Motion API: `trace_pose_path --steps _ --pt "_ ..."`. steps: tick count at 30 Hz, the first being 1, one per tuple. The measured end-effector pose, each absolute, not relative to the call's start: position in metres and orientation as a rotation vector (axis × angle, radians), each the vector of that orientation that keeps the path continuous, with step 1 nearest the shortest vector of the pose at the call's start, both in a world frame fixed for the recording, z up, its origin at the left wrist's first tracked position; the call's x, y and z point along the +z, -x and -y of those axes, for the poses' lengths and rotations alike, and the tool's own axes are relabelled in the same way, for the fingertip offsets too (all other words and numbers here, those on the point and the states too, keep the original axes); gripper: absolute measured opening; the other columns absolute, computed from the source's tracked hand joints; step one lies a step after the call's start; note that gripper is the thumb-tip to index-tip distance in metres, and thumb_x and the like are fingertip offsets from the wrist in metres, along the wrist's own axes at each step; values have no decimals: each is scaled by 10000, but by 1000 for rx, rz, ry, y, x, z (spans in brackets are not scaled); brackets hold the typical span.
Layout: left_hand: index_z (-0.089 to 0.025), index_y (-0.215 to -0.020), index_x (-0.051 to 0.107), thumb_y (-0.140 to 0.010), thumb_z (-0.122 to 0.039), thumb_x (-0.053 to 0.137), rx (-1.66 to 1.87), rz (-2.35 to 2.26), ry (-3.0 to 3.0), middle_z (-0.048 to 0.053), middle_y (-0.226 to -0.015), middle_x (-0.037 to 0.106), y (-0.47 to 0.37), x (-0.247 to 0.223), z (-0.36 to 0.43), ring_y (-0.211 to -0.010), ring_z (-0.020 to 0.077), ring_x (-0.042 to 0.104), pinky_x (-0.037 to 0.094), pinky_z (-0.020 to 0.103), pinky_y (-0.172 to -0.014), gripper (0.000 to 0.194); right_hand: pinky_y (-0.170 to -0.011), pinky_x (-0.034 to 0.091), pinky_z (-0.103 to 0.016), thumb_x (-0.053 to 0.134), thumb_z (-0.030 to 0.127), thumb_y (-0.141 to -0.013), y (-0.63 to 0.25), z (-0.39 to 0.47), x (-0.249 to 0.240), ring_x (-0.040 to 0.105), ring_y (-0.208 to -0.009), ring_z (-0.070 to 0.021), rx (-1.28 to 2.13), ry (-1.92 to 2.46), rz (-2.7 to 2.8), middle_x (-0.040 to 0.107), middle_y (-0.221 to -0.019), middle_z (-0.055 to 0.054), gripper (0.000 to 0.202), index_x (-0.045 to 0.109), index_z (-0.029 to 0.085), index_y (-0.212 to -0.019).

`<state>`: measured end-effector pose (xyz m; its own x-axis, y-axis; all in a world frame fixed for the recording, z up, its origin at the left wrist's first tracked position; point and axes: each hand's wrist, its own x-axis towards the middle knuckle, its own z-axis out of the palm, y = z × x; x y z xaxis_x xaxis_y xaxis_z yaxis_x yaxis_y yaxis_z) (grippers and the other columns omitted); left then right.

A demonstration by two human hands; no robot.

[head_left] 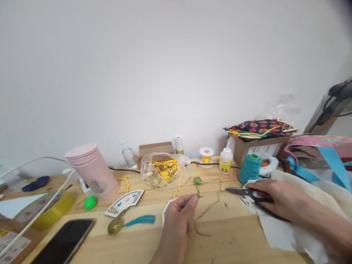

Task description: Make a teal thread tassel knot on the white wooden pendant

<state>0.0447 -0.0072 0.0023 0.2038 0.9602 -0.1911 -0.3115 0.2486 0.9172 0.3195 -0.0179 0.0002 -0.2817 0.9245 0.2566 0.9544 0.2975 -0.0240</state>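
My left hand (pixel 178 223) is closed in a pinch near the middle of the table, with a short piece of green cord (pixel 198 192) sticking up at its fingertips. A bit of blue shows between the fingers; the rest is hidden. Partly behind this hand lies a white plaque (pixel 164 214) with a yellow cord. The thin green cord runs from a small green ball of cord (pixel 197 180) and curls to the right. At the right, my right hand (pixel 275 194) is wrapped around black-handled scissors (pixel 233 190), whose blades point left over a white cloth or paper (pixel 272 227).
A teal thread cone (pixel 249 169), glue bottle (pixel 226 160) and yellow wire spool (pixel 206 157) stand behind. Further left are a plastic bag of yellow cords (pixel 165 170), a fan-shaped plaque (pixel 125 203) with blue tassel (pixel 140 220), a pink cup (pixel 93 172) and a phone (pixel 64 242).
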Motion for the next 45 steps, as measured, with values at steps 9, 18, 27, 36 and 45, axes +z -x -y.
trace_pose_path --steps 9,18,27,36,45 --pt "-154 -600 538 -623 -438 642 1062 -1012 -973 -121 -329 233 -44 1 4 -348 31 137 68 212 -381 303 -586 464 -260 493 226 -788 -304 25 33 581 -648 -157 13 1477 2140 632 -695 -42 182 656 186 -717" --pt "-152 -579 561 -587 -450 671 979 -914 -957 -121 -359 192 -48 4 13 -367 32 120 71 208 -376 318 -593 442 -233 592 223 -744 -213 28 47 551 -659 -127 177 1055 2039 604 -714 -21 61 613 188 -790" --pt "-159 -608 610 -540 -429 713 949 -848 -816 -126 -357 184 -51 2 12 -355 23 101 74 187 -351 297 -595 416 -242 575 224 -770 -202 23 27 523 -685 -124 -23 897 1973 567 -766 -20 138 606 225 -904" --pt "-136 -674 670 -520 -490 692 954 -1068 -1029 -97 -358 279 -53 -4 12 -353 24 183 104 184 -363 387 -595 369 -273 564 143 -689 -199 36 23 504 -658 -139 -98 1057 1909 559 -719 -13 77 595 196 -736" --pt "-190 -628 713 -521 -349 724 1086 -1196 -1144 -20 -437 534 -55 2 15 -459 91 449 356 174 -430 192 -589 371 -278 550 122 -662 -193 36 17 495 -648 -148 -1 1139 1831 555 -684 -12 75 577 192 -672"
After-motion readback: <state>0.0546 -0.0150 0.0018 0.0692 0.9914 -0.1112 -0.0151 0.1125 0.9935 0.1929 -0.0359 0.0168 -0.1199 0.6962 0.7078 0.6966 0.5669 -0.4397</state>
